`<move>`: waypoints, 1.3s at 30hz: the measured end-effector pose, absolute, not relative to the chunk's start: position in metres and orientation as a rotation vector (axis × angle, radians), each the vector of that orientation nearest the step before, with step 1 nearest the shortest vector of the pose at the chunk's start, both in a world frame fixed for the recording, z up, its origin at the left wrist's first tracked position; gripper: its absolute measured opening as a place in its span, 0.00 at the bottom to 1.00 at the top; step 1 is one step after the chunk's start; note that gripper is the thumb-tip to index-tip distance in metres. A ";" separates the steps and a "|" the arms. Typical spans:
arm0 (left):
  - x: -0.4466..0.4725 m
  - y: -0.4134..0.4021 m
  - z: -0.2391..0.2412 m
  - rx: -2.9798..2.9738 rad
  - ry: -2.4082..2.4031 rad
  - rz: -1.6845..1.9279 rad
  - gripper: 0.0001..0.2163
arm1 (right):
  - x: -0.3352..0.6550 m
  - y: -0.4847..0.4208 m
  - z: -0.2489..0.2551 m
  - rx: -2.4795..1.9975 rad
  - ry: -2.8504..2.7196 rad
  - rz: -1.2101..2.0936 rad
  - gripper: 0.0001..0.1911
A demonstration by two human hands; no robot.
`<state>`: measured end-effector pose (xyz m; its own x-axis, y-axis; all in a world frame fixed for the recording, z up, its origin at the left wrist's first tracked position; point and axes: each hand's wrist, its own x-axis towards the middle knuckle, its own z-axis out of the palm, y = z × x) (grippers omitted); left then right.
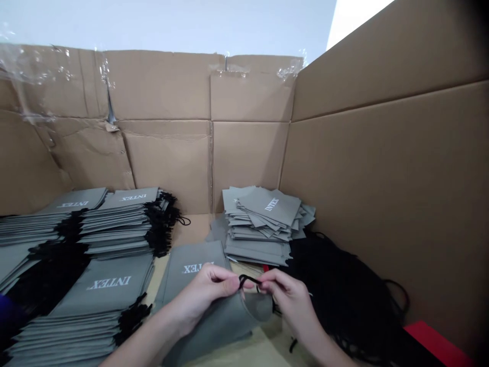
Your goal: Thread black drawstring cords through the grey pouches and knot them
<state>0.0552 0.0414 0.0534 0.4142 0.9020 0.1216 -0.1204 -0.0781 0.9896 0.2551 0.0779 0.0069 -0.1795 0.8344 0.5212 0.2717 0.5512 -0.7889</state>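
A grey fabric pouch hangs, partly curled, beneath my two hands near the bottom centre. My left hand pinches a black cord together with the pouch's top edge. On the other side, my right hand grips the same cord between thumb and fingertips, so a short arc of it spans the gap between the hands. More cord trails below my right hand. Just behind my left hand lies a flat grey pouch with white INTEX lettering, partly covered by the hand.
Stacks of corded grey pouches stand at left. A looser pouch stack sits at back centre. Beside it lies a heap of black cords, with a red object at lower right. Cardboard walls enclose the back and right.
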 end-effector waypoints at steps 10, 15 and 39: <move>0.063 0.037 0.039 2.438 1.494 0.975 0.11 | 0.239 0.066 0.001 -0.984 -1.768 1.123 0.09; 0.070 0.033 0.022 2.909 1.653 0.416 0.06 | 0.244 0.084 -0.007 -0.927 -1.614 1.635 0.23; 0.075 0.037 0.042 1.632 1.040 1.099 0.16 | 0.238 0.073 -0.015 -0.614 -1.673 1.564 0.22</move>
